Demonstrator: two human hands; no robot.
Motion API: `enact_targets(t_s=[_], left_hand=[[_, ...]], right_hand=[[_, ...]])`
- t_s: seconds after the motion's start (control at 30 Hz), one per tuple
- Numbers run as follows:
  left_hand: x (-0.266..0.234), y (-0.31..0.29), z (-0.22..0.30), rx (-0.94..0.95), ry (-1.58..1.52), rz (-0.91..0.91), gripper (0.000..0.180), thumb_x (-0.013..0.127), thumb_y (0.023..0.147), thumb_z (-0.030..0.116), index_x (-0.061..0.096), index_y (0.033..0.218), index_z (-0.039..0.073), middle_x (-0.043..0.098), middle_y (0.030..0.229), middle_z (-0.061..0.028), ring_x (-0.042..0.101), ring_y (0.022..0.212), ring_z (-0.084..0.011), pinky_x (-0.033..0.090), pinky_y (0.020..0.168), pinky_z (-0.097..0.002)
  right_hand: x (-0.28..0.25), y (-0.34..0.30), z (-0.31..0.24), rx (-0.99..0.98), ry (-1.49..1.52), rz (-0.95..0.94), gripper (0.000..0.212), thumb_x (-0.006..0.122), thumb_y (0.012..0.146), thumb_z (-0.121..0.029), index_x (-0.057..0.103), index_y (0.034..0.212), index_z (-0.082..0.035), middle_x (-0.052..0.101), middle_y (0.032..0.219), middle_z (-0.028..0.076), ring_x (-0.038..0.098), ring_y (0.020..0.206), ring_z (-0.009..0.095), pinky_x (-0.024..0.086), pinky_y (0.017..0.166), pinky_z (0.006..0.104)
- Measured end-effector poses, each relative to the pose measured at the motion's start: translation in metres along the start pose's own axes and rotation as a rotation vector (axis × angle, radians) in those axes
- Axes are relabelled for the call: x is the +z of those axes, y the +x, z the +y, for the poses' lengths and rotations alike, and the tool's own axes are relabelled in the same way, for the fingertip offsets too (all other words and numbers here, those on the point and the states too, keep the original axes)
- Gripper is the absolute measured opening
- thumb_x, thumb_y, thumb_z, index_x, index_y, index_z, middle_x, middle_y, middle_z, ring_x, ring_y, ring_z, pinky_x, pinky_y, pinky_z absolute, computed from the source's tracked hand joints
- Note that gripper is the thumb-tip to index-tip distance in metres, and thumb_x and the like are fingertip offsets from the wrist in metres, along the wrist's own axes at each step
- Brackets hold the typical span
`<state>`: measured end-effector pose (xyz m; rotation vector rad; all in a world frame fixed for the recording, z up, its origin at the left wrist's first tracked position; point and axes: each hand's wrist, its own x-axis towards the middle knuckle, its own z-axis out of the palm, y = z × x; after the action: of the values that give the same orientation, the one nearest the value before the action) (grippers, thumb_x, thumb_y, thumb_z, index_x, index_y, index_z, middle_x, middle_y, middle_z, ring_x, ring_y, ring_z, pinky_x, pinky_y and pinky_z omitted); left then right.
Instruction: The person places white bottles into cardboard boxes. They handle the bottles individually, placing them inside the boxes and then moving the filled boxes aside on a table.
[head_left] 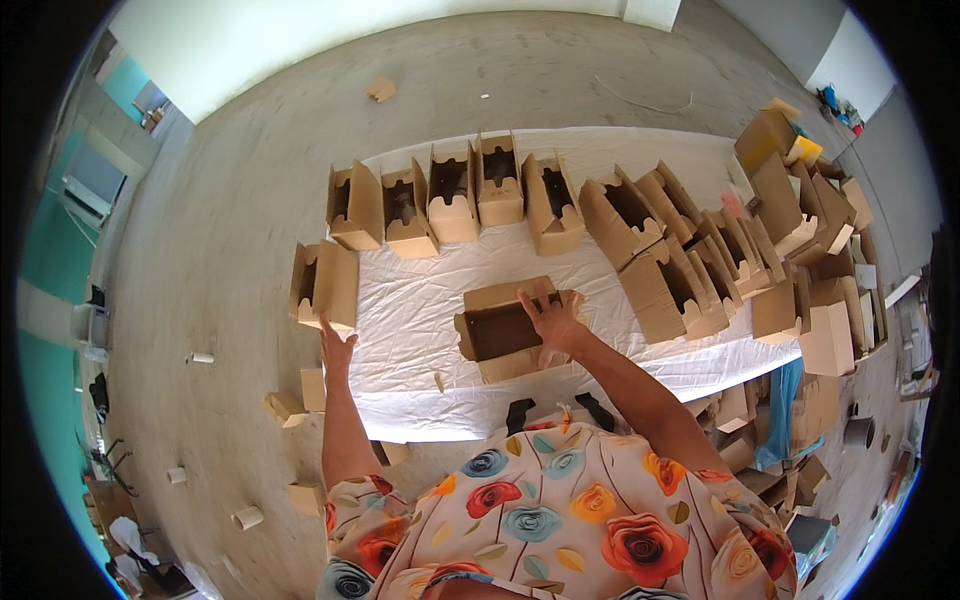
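An open brown cardboard box [497,295] lies on the white cloth [410,375] in front of me, its flaps folded out and its inside dark. My right hand [552,322] rests across its right side with the fingers spread. At the left edge of the cloth stands another open cardboard box [336,285], its opening turned to the left. My left hand [338,348] is just below that box's near edge, fingers stretched out and apart; whether the fingertips touch it I cannot tell.
Several open cardboard boxes [453,215] form a row along the cloth's far side, with dark contents in some. More boxes [660,300] crowd the right, beside a heap of cartons [800,215]. Small cartons [287,408] and cardboard tubes [247,517] lie on the floor at left.
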<state>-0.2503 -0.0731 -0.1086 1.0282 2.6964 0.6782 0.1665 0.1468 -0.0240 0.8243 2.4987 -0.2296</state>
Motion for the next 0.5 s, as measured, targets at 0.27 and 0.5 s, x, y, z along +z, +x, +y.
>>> enact_targets(t_s=[0.27,0.5], left_hand=[[-0.011,0.019,0.072,0.001,-0.205,0.383,0.084,0.074,0.068,0.014,0.024,0.135,0.007,0.052,0.108,-0.0172,0.051,0.104,-0.0330,0.042,0.086,-0.0395],[0.004,0.036,0.077,0.032,0.146,0.379,0.022,0.064,0.075,0.011,0.059,0.096,0.005,0.062,0.091,-0.0158,0.060,0.082,-0.0343,0.048,0.072,-0.0422]], right_hand=[[0.006,-0.005,0.002,0.001,0.138,0.080,0.144,0.086,0.034,-0.037,-0.005,0.143,-0.014,-0.003,0.145,0.026,0.041,0.120,0.041,0.014,0.093,0.0728],[0.001,-0.007,0.003,0.026,0.157,0.041,0.145,0.087,0.033,-0.038,-0.005,0.143,-0.016,-0.003,0.146,0.026,0.042,0.120,0.040,0.014,0.093,0.0730]])
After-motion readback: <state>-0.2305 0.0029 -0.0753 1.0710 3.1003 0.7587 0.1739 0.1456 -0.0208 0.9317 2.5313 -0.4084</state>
